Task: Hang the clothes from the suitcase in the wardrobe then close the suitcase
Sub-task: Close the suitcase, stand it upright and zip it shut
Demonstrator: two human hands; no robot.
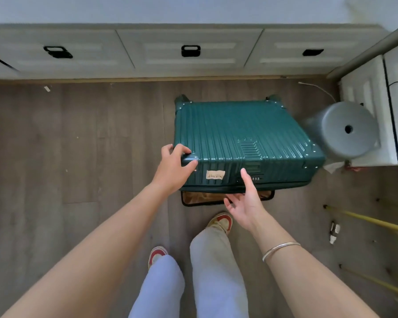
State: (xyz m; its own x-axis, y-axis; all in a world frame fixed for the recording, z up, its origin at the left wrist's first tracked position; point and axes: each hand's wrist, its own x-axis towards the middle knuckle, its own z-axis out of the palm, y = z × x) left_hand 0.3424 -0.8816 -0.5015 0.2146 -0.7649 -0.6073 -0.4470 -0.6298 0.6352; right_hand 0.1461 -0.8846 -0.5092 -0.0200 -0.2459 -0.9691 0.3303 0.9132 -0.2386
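Grey-brown plank flooring [78,157] was bordered at the far side by a row of white drawers [166,53] fitted with black handles. A dark green ribbed hard-shell suitcase [234,129] was laid flat on the floor, just beside a grey round stool [345,131] at its right. Its lid was lowered onto the lower half, so whatever lay inside could not be seen; only a brown lining flap [200,198] with black edging was left protruding from under the near edge. The near left corner of the lid was gripped by the left hand [172,166], fingers curled over the top and thumb against the side. The right hand [246,203] was held spread with straight fingers at the near side, by the combination lock [255,179], nothing being grasped. A beige sticker [214,175] was fixed between the hands.
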